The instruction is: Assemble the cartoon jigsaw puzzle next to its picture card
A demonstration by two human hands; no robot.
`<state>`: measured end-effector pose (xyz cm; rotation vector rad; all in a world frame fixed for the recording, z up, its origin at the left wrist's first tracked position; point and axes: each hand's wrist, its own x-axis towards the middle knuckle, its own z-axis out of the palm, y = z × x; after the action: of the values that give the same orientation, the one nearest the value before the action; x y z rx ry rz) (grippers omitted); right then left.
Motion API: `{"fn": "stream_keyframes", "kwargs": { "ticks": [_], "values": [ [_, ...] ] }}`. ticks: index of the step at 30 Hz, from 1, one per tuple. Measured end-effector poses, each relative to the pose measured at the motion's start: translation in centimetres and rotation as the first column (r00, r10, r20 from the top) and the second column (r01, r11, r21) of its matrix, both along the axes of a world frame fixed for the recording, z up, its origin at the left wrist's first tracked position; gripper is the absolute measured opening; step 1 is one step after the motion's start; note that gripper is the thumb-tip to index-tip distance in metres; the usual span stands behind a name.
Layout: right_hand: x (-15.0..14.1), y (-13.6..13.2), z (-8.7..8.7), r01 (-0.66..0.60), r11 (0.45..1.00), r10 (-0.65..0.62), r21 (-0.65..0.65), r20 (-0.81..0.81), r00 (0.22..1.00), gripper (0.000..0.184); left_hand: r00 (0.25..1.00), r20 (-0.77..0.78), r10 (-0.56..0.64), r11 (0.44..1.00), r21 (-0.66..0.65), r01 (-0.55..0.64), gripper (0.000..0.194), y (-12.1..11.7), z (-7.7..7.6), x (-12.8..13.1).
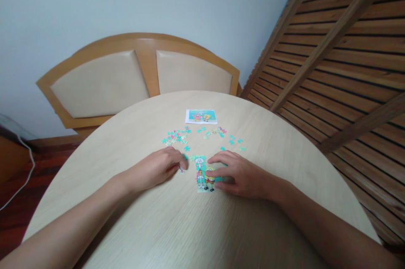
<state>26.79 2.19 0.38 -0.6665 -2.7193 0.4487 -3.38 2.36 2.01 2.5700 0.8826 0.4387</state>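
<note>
A partly joined cartoon jigsaw [201,172] lies in the middle of the round wooden table [190,218]. My right hand [240,174] rests on its right side, fingers curled down over the joined pieces. My left hand [158,167] lies just left of the jigsaw, fingertips pinched on a small loose piece [181,170]. Several loose teal and pink pieces [177,136] are scattered beyond both hands. A small reference picture [201,116] lies farther back.
A wooden bench with two beige cushioned back panels [101,83] stands behind the table against a pale wall. A slatted wooden frame [341,49] leans at the right. A white cable [22,176] hangs at the left over a dark red floor.
</note>
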Motion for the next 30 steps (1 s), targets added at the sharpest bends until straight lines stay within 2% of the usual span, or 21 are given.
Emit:
{"fn": "stream_keyframes", "kwargs": {
  "ticks": [4, 7, 11, 16, 21, 25, 30],
  "values": [
    [0.3, 0.2, 0.4, -0.020, 1.000, 0.020, 0.016, -0.005, 1.000, 0.028, 1.000, -0.012, -0.011, 0.999, -0.039, 0.010, 0.023, -0.4, 0.0, 0.2],
    [0.4, 0.2, 0.5, -0.020, 1.000, 0.020, 0.019, -0.001, 1.000, 0.028, 0.998, -0.041, 0.047, 0.999, -0.017, -0.048, 0.013, -0.6, 0.2, 0.3],
    [0.4, 0.2, 0.4, -0.013, 1.000, 0.014, 0.010, -0.010, 1.000, 0.027, 0.987, -0.116, 0.111, 0.994, 0.014, -0.110, 0.017, -0.9, 0.1, 0.5],
    [0.3, 0.2, 0.2, -0.013, 1.000, 0.013, 0.006, -0.019, 1.000, 0.028, 0.985, -0.110, 0.131, 0.988, -0.063, -0.139, 0.003, -1.4, -0.4, 1.1],
    [0.3, 0.2, 0.2, -0.010, 1.000, 0.010, 0.011, -0.028, 1.000, 0.028, 0.991, -0.052, 0.124, 0.979, -0.158, -0.131, 0.011, -2.0, -0.7, 1.8],
    [0.2, 0.1, 0.3, -0.017, 1.000, 0.017, 0.019, -0.038, 0.999, 0.028, 0.993, -0.031, 0.112, 0.976, -0.183, -0.116, 0.019, -2.3, -0.5, 1.9],
    [0.2, 0.2, 0.2, -0.020, 0.999, 0.021, 0.030, -0.043, 0.999, 0.027, 0.984, -0.115, 0.134, 0.972, -0.176, -0.153, 0.020, -2.1, -0.2, 1.3]
  ]
}}
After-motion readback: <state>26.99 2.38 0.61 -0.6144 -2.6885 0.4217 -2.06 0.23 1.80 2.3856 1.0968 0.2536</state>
